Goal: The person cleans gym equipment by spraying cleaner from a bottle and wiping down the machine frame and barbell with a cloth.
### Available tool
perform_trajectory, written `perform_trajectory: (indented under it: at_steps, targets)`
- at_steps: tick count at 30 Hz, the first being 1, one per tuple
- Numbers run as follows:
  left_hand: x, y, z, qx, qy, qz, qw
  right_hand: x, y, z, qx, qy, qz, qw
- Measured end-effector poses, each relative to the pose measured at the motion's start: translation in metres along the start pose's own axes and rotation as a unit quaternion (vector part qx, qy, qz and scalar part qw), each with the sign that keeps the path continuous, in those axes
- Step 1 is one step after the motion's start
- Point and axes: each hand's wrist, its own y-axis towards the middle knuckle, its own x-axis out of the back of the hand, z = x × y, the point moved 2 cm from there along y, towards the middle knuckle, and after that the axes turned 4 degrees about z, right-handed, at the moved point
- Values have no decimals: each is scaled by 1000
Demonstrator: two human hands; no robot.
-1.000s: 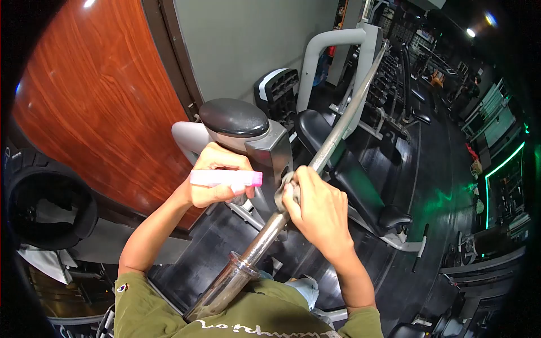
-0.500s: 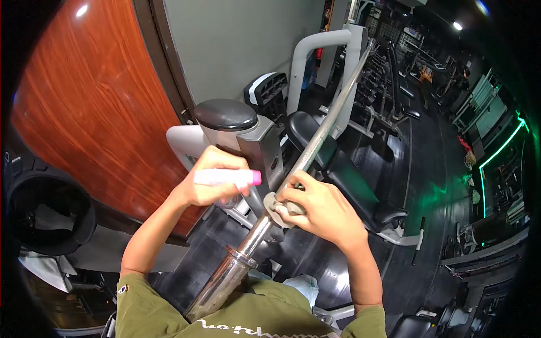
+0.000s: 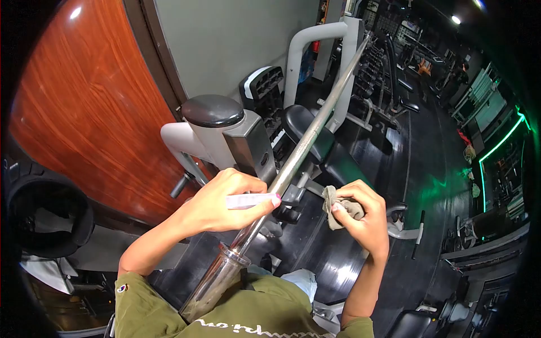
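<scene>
A long chrome barbell [image 3: 307, 141] runs from near my body up and away, its thick sleeve and collar [image 3: 234, 254] at the near end. My left hand [image 3: 228, 197] is closed around a small white bottle [image 3: 243, 201] with a pink tip; the tip is at the bar's shaft, and whether it touches I cannot tell. To the right of the bar, my right hand [image 3: 363, 217] grips a crumpled grey-green cloth [image 3: 332, 208], held apart from the metal.
A padded bench [image 3: 349, 174] and grey machine frame [image 3: 315, 34] stand beyond the bar. On the left are a round-topped machine post [image 3: 212, 111] and wooden panel [image 3: 84, 112]. Dumbbell racks [image 3: 369, 73] and a person [image 3: 457, 79] are farther off.
My right hand has lifted the cloth off the bar and moved right. My left hand has brought the bottle down and right, to the shaft.
</scene>
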Motion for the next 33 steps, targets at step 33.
perform_trajectory:
  at_steps: [33]
  targets:
    - [-18,-24,4,-109,6,9,994,-60,57,40,67,-426,230,873]
